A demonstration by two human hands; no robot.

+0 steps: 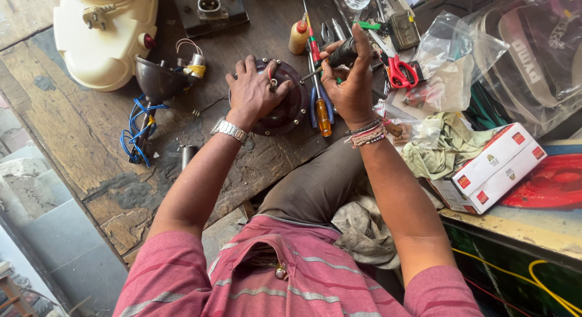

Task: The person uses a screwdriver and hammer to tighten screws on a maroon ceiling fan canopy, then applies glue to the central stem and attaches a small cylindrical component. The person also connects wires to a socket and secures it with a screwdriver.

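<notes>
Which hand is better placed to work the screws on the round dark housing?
Probably the right hand: it grips a black-handled screwdriver whose tip points at the round dark housing. The left hand lies spread on top, steadying it.

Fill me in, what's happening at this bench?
A person sits at a worn wooden workbench. The left hand presses down on a round dark motor housing. The right hand holds a black-handled screwdriver in a closed grip, its tip angled toward the housing. Loose screwdrivers, red-handled scissors, a cream appliance casing and blue wires lie around.
</notes>
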